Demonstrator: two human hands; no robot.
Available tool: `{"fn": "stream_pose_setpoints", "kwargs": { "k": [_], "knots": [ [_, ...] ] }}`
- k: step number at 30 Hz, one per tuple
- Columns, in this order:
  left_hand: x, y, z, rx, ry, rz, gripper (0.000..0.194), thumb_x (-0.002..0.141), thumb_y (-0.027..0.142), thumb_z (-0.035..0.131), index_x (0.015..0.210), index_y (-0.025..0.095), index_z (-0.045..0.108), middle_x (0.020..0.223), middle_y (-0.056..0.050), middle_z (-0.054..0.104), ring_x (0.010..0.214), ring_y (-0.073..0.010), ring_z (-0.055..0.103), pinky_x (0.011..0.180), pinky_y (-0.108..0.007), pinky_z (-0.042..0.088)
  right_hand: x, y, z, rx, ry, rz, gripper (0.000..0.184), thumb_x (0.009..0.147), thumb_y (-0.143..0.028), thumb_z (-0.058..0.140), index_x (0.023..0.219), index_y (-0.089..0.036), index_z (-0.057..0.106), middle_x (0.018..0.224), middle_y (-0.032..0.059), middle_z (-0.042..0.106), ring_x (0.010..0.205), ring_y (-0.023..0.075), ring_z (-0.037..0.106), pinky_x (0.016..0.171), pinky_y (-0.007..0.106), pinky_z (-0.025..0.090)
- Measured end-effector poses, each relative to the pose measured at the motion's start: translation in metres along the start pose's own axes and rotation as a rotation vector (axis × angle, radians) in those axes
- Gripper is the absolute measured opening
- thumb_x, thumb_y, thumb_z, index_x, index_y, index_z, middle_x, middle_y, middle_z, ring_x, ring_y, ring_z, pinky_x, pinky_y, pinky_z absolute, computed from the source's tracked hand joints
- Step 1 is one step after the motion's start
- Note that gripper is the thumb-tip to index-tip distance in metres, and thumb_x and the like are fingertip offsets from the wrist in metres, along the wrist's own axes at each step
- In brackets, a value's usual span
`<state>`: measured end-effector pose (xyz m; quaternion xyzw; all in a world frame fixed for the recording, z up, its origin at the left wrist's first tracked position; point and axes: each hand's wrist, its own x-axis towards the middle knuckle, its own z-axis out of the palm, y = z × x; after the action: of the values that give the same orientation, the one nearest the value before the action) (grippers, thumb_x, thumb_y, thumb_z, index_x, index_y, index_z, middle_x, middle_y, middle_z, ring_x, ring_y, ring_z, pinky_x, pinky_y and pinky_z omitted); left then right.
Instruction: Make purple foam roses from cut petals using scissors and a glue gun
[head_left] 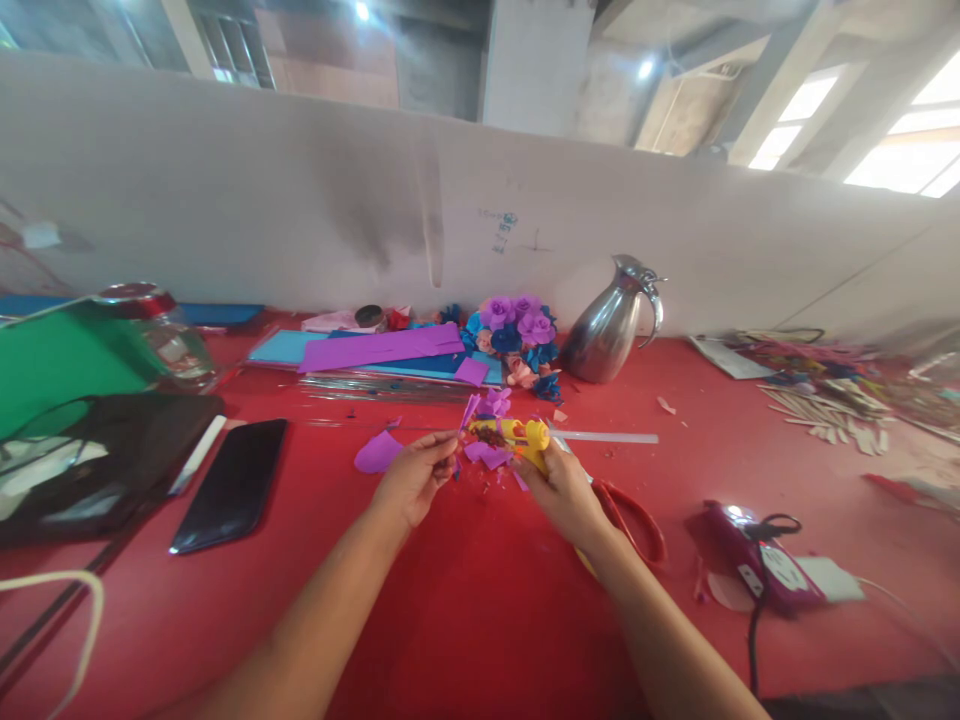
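Note:
My right hand (559, 487) is wrapped round a yellow glue gun (531, 436), with a long translucent glue stick (611, 437) poking out of its back to the right. The gun's nozzle end points left, toward my left hand (424, 472). Between the closed fingertips of that hand is a small purple paper piece (469, 410), held upright close to the nozzle; whether they touch I cannot tell. Purple paper scraps (487, 455) lie beneath the gun, and a larger purple petal-shaped piece (377, 452) rests left of my left hand. Red-handled scissors (634, 520) lie partly under my right forearm.
Behind my hands are a bunch of paper flowers (517, 330), purple paper strips (382, 348) and a steel jug (611, 320). A phone (231, 485) and a jar (169, 340) are on the left. At right sit a purple power socket (769, 560) with cords and wooden sticks (832, 410).

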<state>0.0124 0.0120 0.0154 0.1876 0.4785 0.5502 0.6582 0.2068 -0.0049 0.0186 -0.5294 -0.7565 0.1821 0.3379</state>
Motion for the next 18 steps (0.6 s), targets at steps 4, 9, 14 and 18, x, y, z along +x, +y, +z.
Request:
{"fn": "stream_pose_setpoints", "kwargs": {
  "k": [4,9,14,18],
  "knots": [
    [-0.001,0.0,0.0,-0.01,-0.028,0.014,0.01,0.066,0.0,0.069,0.071,0.009,0.066,0.053,0.001,0.06,0.039,-0.0035,0.049,0.041,-0.013,0.038,-0.001,-0.002,0.001,0.028,-0.013,-0.001,0.024,0.088,-0.038,0.045,0.092,-0.018,0.058,0.075,0.0058,0.065,0.069,0.0193,0.058,0.06,0.026,0.04],
    [0.001,-0.001,-0.003,-0.02,-0.055,0.023,0.011,0.065,0.002,0.07,0.07,0.01,0.065,0.054,0.001,0.059,0.041,-0.0042,0.051,0.041,-0.014,0.039,0.002,0.007,-0.001,0.135,0.132,0.078,0.026,0.085,-0.042,0.048,0.086,-0.017,0.057,0.065,0.0008,0.058,0.058,0.0146,0.051,0.053,0.024,0.037],
    [0.001,0.002,-0.003,-0.034,-0.059,0.013,0.012,0.067,-0.001,0.067,0.07,0.01,0.066,0.057,-0.001,0.06,0.043,-0.004,0.051,0.042,-0.013,0.039,0.019,0.05,-0.021,0.3,0.256,0.398,0.038,0.079,-0.053,0.052,0.082,-0.016,0.059,0.05,-0.0035,0.051,0.041,0.0119,0.046,0.041,0.023,0.033],
    [-0.002,0.005,-0.001,-0.077,-0.093,0.014,0.013,0.071,-0.002,0.061,0.072,0.009,0.066,0.06,-0.002,0.06,0.045,-0.004,0.051,0.042,-0.013,0.039,0.021,0.092,-0.048,0.048,0.229,0.666,0.032,0.082,-0.046,0.049,0.074,-0.017,0.06,0.055,0.0032,0.06,0.046,0.0171,0.056,0.048,0.028,0.041]
  ]
}}
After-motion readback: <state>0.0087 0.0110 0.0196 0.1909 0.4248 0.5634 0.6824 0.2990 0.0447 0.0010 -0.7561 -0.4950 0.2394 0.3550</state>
